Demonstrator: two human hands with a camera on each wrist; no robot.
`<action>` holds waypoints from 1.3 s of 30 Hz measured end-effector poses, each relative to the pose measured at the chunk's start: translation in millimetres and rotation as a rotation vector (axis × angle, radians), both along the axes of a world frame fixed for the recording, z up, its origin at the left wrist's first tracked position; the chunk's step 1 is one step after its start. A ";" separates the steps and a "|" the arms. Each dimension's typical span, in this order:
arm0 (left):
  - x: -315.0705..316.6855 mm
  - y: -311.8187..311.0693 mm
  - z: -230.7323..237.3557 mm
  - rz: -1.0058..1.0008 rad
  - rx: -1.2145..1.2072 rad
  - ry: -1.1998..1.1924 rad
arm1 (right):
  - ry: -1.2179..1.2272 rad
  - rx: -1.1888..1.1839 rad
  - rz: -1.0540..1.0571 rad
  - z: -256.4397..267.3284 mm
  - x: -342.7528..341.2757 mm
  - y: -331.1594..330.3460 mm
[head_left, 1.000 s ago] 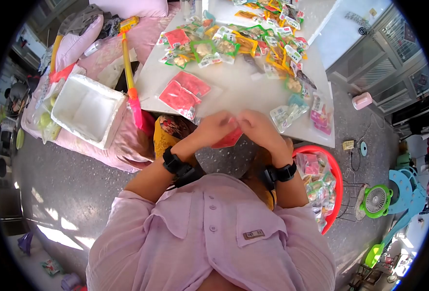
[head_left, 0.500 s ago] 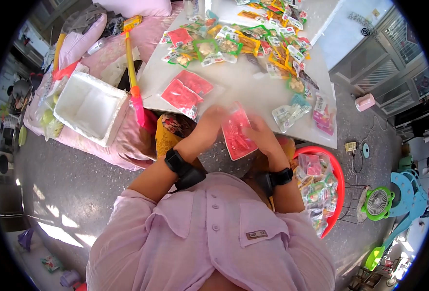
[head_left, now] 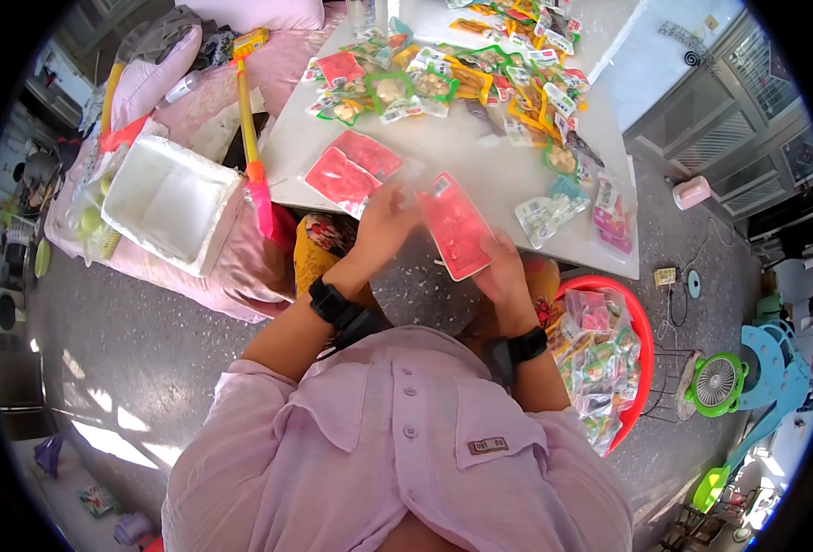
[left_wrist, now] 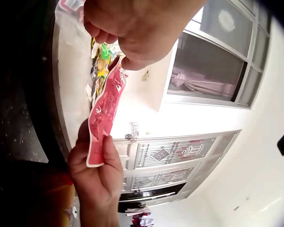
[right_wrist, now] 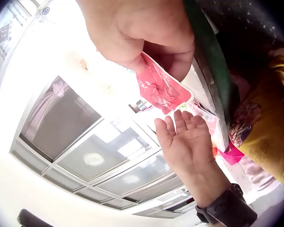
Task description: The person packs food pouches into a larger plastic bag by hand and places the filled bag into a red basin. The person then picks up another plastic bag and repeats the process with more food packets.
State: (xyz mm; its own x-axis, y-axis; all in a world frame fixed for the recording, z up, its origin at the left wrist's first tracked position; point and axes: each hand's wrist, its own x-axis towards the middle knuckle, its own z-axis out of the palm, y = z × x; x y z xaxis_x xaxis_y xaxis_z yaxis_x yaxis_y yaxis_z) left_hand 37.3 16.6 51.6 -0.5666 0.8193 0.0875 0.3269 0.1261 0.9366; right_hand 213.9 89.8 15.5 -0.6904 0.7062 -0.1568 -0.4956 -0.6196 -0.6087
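A flat red packet with a pale edge (head_left: 455,227) is held over the table's front edge. The right hand (head_left: 503,267) pinches its lower right end, thumb on the upper face and fingers beneath. Beside the packet's upper left end is the left hand (head_left: 386,225); in the right wrist view the left hand (right_wrist: 189,142) shows its palm, fingers extended and holding nothing. Two similar red packets (head_left: 340,180) overlap on the table (head_left: 443,152), just beyond the left hand.
Many colourful packets (head_left: 429,86) spread over the table's far part. Clear packets (head_left: 551,218) and pink ones (head_left: 612,216) lie at its right. A red tub (head_left: 647,354) of packets stands on the floor. At left, a white foam box (head_left: 169,207) and a yellow-handled tool (head_left: 245,120) lie on the bed.
The red packet has risen from between both hands to above the table edge. The left hand has come away from it to the left, while the right hand has kept its grip.
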 end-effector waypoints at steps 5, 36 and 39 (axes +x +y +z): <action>-26.3 -1.7 -13.3 -0.015 -0.082 0.875 | -0.092 0.056 -0.066 -1.7 -1.7 10.8; -26.2 -5.6 -16.0 -0.045 -0.096 0.944 | -0.153 0.103 0.331 -4.6 -112.7 34.9; -28.6 -10.7 -15.6 -0.031 -0.004 0.932 | -0.299 0.161 0.424 -14.1 -106.9 39.0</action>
